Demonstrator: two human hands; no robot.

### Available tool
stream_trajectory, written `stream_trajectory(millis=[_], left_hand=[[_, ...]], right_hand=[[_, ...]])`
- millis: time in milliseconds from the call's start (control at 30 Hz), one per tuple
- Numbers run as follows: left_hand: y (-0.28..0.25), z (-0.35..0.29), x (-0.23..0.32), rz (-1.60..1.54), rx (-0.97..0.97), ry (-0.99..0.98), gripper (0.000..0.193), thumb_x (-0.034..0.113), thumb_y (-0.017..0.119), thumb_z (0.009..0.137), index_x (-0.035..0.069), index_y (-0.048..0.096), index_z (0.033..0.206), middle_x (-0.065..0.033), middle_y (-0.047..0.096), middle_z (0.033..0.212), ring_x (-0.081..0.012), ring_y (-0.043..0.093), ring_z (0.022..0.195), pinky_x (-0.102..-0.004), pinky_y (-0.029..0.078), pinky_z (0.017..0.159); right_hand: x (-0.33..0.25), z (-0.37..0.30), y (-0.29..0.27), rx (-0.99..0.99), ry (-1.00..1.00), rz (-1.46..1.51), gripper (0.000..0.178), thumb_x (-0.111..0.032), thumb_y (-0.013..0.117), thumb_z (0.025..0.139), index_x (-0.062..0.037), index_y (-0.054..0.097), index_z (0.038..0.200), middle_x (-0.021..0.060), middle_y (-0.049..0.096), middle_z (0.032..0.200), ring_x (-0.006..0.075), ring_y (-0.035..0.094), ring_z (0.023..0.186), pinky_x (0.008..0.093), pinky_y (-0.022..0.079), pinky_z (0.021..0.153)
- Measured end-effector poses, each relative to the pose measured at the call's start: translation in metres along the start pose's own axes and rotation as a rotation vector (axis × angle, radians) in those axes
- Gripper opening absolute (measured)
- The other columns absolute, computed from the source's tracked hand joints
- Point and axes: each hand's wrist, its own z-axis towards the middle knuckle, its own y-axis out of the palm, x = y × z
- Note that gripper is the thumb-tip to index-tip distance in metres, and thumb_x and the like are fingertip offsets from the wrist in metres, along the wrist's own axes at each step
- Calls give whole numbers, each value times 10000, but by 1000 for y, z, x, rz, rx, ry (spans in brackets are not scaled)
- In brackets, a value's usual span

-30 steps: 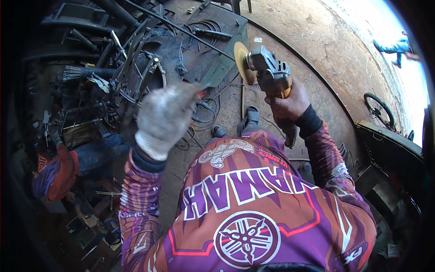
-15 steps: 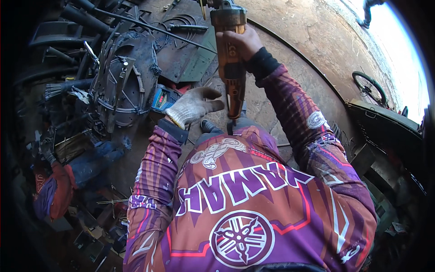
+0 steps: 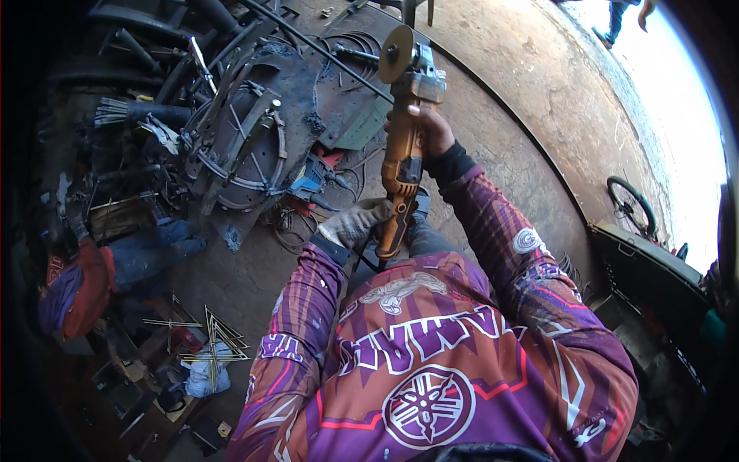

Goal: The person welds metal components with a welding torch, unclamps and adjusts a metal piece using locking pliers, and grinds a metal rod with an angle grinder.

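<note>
An orange angle grinder [image 3: 403,162] stands lengthwise in front of my body, its thin tan disc [image 3: 396,54] at the far end, facing left. My bare right hand [image 3: 431,129] is wrapped round the body just below the gear head. Lower down, my left hand [image 3: 356,225], in a grey-white work glove, closes on the rear of the grinder from the left side. Its fingertips are partly hidden by the tool. The cord end of the grinder points down toward my shirt.
Left of me lies a round metal frame [image 3: 245,150] on dark plates, with a blue-and-red machine [image 3: 309,179] beside it. Thin rods [image 3: 212,346] stand at lower left, near a person in red [image 3: 81,289]. A wheel [image 3: 631,206] is at right. Another person's leg [image 3: 614,23] shows at upper right.
My left hand, open and apart from the grinder before, has moved right and closed on its rear. The grinder sits lower in view, so its head and disc now show.
</note>
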Motion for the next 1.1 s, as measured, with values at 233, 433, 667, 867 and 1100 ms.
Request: stream_trajectory(millis=[233,433,667,867,1100], left_hand=[[-13,-3,-30,-43,146,28,573,516,630,895,29,586,1193,-69,664,1056,-154,635,969,-304,511,835],[-12,-3,-40,322,193,36,445,341,744,834,23,601,1111,-86,650,983,-179,613,883,-330,509,787],[9,3,-66,515,725,-209,477,280,773,716,26,645,1098,-166,692,993,-299,677,944,-386,521,828],[-11,36,-99,455,842,-158,484,265,702,770,39,569,1177,-186,667,1053,-359,652,996,-399,525,846],[-46,66,-81,741,753,-76,459,417,705,800,63,623,1081,-180,679,1025,-378,643,977,-423,526,828]], right_hand=[[30,10,-7,-30,54,105,576,-336,627,828,2,474,1269,169,622,1119,288,651,985,451,548,861],[67,21,-21,-29,138,265,617,-349,672,795,0,480,1267,185,618,1127,322,646,997,477,542,881],[110,36,-32,118,286,202,623,-382,716,772,-9,513,1227,147,645,1042,273,662,891,409,549,835],[140,50,7,566,357,-1031,982,-510,873,595,54,441,1272,226,629,1092,372,625,1068,408,504,908],[157,102,-4,404,382,-1292,945,-416,853,601,62,382,1266,277,607,1134,399,624,1047,432,510,905]])
